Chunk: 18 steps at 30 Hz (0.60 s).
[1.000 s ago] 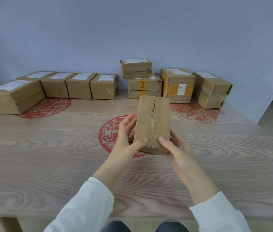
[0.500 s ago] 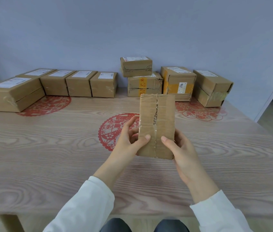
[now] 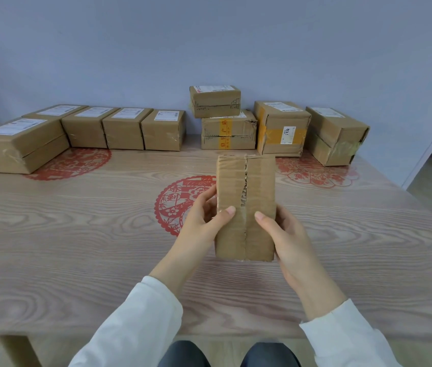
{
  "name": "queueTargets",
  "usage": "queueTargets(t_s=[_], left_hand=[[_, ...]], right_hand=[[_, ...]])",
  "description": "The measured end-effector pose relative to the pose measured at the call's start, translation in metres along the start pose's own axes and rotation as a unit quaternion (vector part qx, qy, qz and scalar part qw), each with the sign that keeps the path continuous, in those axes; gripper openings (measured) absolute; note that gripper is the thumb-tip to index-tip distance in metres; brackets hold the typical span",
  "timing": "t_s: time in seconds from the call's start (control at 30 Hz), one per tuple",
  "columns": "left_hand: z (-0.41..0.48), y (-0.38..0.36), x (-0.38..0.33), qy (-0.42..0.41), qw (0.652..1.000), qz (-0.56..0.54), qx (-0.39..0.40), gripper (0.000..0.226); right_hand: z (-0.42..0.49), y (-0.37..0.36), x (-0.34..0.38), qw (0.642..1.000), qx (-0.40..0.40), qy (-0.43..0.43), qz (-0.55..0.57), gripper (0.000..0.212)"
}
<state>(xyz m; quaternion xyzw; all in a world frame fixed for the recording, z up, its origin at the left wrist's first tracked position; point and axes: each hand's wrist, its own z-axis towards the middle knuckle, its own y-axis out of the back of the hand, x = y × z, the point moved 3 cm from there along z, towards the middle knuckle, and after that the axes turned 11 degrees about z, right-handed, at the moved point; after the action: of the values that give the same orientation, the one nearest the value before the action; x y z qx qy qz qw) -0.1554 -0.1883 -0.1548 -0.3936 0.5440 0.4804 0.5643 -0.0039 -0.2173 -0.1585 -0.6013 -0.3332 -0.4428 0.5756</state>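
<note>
Held upright over the surface [image 3: 77, 234], the small cardboard parcel [image 3: 260, 186] is grasped at its 9 o'clock edge by the left hand [image 3: 201, 218] and at 3 o'clock by the right hand [image 3: 289, 237]; a drop is judged possible, should thumb pressure split the torn centre seam [image 3: 245, 197].

Over the last second I watched the box [image 3: 260, 192] swing from a slight lean to square-on, its split seam facing me fully and sitting nearer. The left grip [image 3: 201, 217] and right grip [image 3: 287, 235] ended with thumbs farther above its bottom edge.
</note>
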Motion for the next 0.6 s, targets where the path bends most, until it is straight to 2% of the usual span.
queueTargets(t_s=[0.1, 0.2, 0.37, 0.47, 0.6], left_hand=[[0.0002, 0.0008, 0.0016, 0.0, 1.0, 0.001, -0.006, 0.054], [0.0011, 0.001, 0.0032, -0.005, 1.0, 0.02, 0.016, 0.063], [0.0004, -0.0002, -0.0017, -0.002, 1.0, -0.005, 0.009, 0.068], [0.0016, 0.0005, -0.0027, -0.003, 1.0, 0.001, -0.01, 0.06], [0.0011, 0.0007, -0.0006, -0.004, 1.0, 0.029, 0.011, 0.051]], right_hand=[[-0.0021, -0.0009, 0.0002, 1.0, 0.014, 0.009, -0.011, 0.045], [-0.0018, -0.002, 0.0013, 1.0, 0.004, 0.012, -0.008, 0.063], [-0.0012, -0.0011, -0.0002, 1.0, -0.011, 0.006, 0.003, 0.039], [-0.0025, -0.0013, -0.0018, 1.0, -0.011, 0.001, 0.001, 0.04], [-0.0022, -0.0032, 0.003, 1.0, -0.011, 0.008, -0.002, 0.052]])
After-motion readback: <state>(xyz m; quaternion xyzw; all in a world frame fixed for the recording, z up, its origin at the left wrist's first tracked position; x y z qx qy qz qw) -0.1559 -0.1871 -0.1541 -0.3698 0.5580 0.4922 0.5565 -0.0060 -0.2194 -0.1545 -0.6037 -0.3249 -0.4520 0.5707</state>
